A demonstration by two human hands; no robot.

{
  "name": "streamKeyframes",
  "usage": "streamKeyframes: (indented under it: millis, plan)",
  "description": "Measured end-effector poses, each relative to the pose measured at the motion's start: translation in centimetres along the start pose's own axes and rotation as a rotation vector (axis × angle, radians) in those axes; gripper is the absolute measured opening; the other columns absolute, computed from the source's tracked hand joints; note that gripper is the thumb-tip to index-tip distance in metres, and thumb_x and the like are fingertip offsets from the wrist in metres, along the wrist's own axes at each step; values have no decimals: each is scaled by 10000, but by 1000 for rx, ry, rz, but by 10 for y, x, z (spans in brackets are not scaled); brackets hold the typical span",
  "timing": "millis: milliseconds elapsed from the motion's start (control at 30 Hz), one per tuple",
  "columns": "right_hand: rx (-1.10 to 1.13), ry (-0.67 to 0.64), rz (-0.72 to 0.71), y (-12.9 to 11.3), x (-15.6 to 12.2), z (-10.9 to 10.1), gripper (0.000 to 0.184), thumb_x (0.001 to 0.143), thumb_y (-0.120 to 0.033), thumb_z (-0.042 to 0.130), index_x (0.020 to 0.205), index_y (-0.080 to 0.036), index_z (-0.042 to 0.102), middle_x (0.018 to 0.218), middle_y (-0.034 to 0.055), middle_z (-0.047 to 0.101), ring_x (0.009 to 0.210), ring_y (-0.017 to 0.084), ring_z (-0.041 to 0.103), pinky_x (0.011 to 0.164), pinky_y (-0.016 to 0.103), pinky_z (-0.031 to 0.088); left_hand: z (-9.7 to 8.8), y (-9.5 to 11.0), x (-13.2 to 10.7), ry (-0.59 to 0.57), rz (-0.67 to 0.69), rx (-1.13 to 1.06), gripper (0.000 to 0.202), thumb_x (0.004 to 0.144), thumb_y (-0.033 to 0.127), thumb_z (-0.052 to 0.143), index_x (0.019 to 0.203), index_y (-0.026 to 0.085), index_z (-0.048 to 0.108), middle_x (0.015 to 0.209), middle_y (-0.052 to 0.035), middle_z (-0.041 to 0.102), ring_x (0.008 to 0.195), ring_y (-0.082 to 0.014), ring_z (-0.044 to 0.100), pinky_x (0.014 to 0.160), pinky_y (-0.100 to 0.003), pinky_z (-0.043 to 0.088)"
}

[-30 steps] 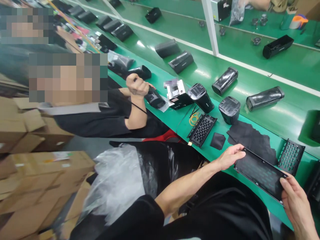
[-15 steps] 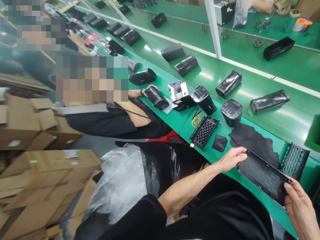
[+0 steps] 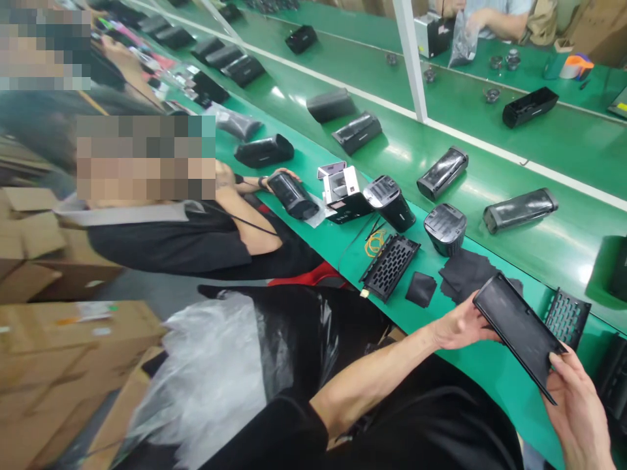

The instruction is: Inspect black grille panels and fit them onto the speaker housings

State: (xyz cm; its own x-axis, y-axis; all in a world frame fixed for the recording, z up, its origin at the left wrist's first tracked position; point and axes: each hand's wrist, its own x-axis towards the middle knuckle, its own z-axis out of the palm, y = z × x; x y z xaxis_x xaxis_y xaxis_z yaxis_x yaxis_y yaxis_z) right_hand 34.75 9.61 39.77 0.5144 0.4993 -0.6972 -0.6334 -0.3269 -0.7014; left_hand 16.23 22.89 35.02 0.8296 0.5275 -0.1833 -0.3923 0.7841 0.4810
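Between my two hands is a black grille panel (image 3: pixel 520 334), long and rectangular with raised edges, tilted above the near edge of the green bench. My left hand (image 3: pixel 463 324) grips its far-left end, fingers partly hidden beneath. At the opposite end my right hand (image 3: pixel 580 395) has the thumb on the rim and the fingers underneath. Dark sheets that look like cloth (image 3: pixel 463 275) lie spread just behind the panel, with a smaller dark stack (image 3: pixel 421 288) to their left. A perforated black grille (image 3: pixel 564 320) rests behind my right hand; another perforated grille (image 3: pixel 392 266) lies further left.
Black cylindrical speakers (image 3: pixel 445 228) stand and lie along the bench and the green conveyor (image 3: pixel 470 124). Beside an open box (image 3: pixel 345 192), a co-worker's hand holds a speaker (image 3: pixel 294 194). Cardboard boxes (image 3: pixel 63 365) and clear plastic (image 3: pixel 210 365) are at lower left. A white post (image 3: pixel 411 59) rises behind.
The panel has tipped more steeply in my hands, and the slots seen through its lining no longer show. My left hand has shifted lower under its end. The whole view has swung slightly.
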Motion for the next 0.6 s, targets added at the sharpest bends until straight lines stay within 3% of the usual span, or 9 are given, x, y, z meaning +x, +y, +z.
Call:
streamKeyframes:
  millis: [67, 133, 200, 267, 300, 367, 467, 533, 600]
  plan:
    - [1, -33, -19, -7, -2, 4, 478, 626, -365, 959, 1039, -264, 741, 990, 6, 764, 896, 214, 729, 813, 302, 598, 11, -5, 11, -30, 19, 66, 1032, 400, 534, 1073, 1307, 244, 675, 1362, -166, 698, 1318, -366, 635, 1120, -514, 453]
    - [-24, -126, -16, -19, 4, 1, 518, 636, -398, 955, 1087, -257, 743, 1035, 44, 765, 871, 227, 723, 800, 346, 612, 20, -3, 21, -9, 50, 102, 921, 436, 474, 1077, 1237, 200, 713, 1268, -163, 744, 1292, -373, 659, 1131, -502, 457]
    - [-56, -207, 14, -35, 24, -2, 667, 620, -512, 945, 1193, -250, 727, 1122, 98, 753, 813, 229, 704, 737, 376, 621, 25, 5, 26, 3, 87, 85, 887, 461, 504, 1063, 1217, 181, 729, 1196, -154, 768, 1231, -370, 694, 1091, -486, 498]
    - [-78, -187, 44, -53, 62, 8, 812, 581, -650, 911, 1239, -228, 692, 1249, 161, 712, 876, 258, 711, 734, 405, 632, 28, 18, 26, -15, 106, 57, 931, 449, 528, 1059, 1246, 181, 728, 1200, -149, 768, 1213, -365, 703, 1065, -464, 519]
    - [-88, -50, 25, -61, 87, 22, 756, 607, -671, 885, 1174, -215, 680, 1259, 173, 697, 973, 275, 719, 805, 407, 634, 28, 24, 24, -22, 112, 36, 965, 439, 534, 1058, 1273, 185, 722, 1221, -147, 763, 1219, -361, 701, 1066, -455, 521]
    - [-116, 7, 23, -71, 141, 64, 649, 711, -595, 861, 1170, -205, 620, 1336, 192, 651, 1157, 283, 694, 966, 412, 597, 27, 35, 16, -14, 111, -24, 1009, 417, 546, 1056, 1295, 187, 713, 1232, -142, 760, 1197, -342, 708, 1060, -435, 527]
    - [-167, 96, 6, -75, 214, 148, 716, 756, -481, 881, 1311, -189, 536, 1525, 234, 508, 1333, 337, 602, 1048, 514, 550, 23, 43, 0, 43, 89, -103, 1007, 373, 543, 1054, 1247, 166, 723, 1150, -132, 770, 1085, -307, 737, 971, -388, 559]
    - [-166, 158, -29, -75, 244, 197, 763, 779, -436, 876, 1385, -190, 483, 1552, 217, 485, 1364, 325, 570, 1049, 539, 538, 22, 45, -9, 86, 82, -116, 1024, 360, 526, 1049, 1250, 143, 718, 1162, -152, 761, 1105, -325, 732, 946, -380, 558]
    - [-131, 188, -60, -78, 258, 228, 754, 811, -372, 844, 1425, -199, 441, 1528, 183, 520, 1313, 285, 600, 1012, 528, 555, 23, 49, -16, 111, 96, -121, 1078, 354, 524, 1041, 1298, 133, 696, 1235, -187, 739, 1182, -371, 706, 976, -414, 550]
